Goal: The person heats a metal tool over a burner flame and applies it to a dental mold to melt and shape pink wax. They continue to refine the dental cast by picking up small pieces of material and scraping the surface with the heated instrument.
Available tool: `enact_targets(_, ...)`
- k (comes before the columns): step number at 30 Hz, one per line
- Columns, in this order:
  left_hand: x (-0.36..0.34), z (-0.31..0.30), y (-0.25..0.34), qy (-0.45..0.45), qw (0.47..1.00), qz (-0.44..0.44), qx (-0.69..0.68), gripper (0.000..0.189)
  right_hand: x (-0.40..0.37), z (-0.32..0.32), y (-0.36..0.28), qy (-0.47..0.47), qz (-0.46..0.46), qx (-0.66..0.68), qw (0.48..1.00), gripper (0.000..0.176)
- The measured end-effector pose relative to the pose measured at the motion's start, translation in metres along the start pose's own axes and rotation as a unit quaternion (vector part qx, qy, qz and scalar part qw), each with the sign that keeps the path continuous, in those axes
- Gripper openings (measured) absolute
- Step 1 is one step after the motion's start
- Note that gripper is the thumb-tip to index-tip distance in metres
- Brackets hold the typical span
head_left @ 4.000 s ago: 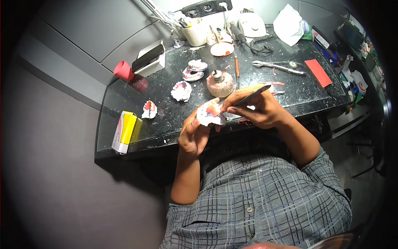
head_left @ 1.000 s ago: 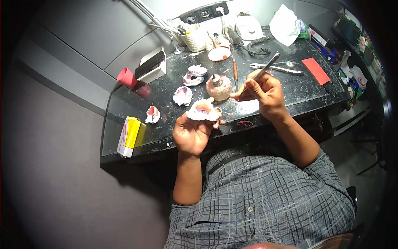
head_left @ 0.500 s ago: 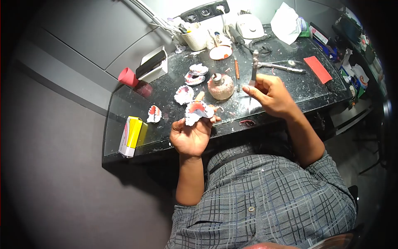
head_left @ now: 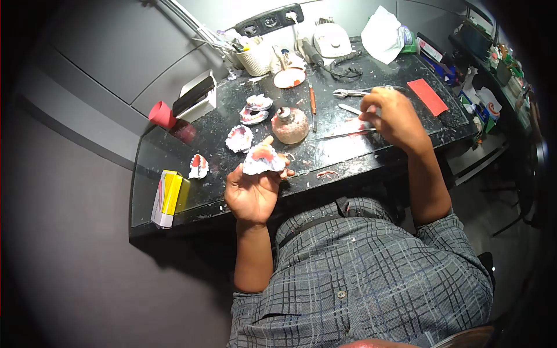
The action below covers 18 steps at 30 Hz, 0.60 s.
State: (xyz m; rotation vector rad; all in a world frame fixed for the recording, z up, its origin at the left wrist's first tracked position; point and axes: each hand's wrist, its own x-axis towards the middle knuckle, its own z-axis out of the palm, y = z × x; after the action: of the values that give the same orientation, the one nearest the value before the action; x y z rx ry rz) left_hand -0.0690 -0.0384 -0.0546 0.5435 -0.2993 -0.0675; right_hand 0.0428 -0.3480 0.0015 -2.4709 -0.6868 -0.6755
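Note:
My left hand (head_left: 253,194) holds up a white plaster dental cast (head_left: 262,161) with a red-pink wax base in its arch, the fingers behind and at its sides. To the right, my right hand (head_left: 393,116) is closed above the table, knuckles up, on a wax knife; its pale blade (head_left: 350,109) points left from the fingers. Below it, a long thin pointed metallic shape (head_left: 345,134) reaches left along the glossy surface. The knife's handle is mostly hidden by the hand. Beyond the left hand are another cast (head_left: 239,139) and a stacked pair of casts (head_left: 256,109).
A round burner (head_left: 290,126) with a metal cap stands mid-table, beside a red-handled carver (head_left: 313,100). Pliers (head_left: 351,93) and a red wax sheet (head_left: 427,97) lie right. A yellow-white box (head_left: 166,199), a small cast (head_left: 198,166) and a red cup (head_left: 162,115) are left.
My right hand has turned over and moved right, bringing the upright wax knife down low with its blade pointing left. My left hand still holds the cast. The whole view has shifted slightly.

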Motion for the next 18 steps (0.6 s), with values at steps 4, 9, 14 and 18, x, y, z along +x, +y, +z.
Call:
enact_targets(4,0.0,-0.005,0.001,-0.022,1.0,-0.003,-0.004,0.082,-0.004,0.013,-0.006,-0.122,-0.048,0.056,0.99,0.01)
enact_targets(9,-0.001,0.0,-0.002,-0.015,1.0,0.006,-0.007,0.079,-0.008,0.024,0.0,-0.085,-0.14,0.05,0.985,0.012)
enact_targets(14,-0.002,-0.004,-0.002,0.006,1.0,0.016,0.006,0.081,-0.003,0.007,-0.006,-0.103,-0.083,0.158,0.979,0.009)
enact_targets(18,-0.002,0.007,0.001,0.011,1.0,0.005,-0.005,0.09,0.007,-0.001,0.0,-0.027,0.023,0.512,0.858,0.003)
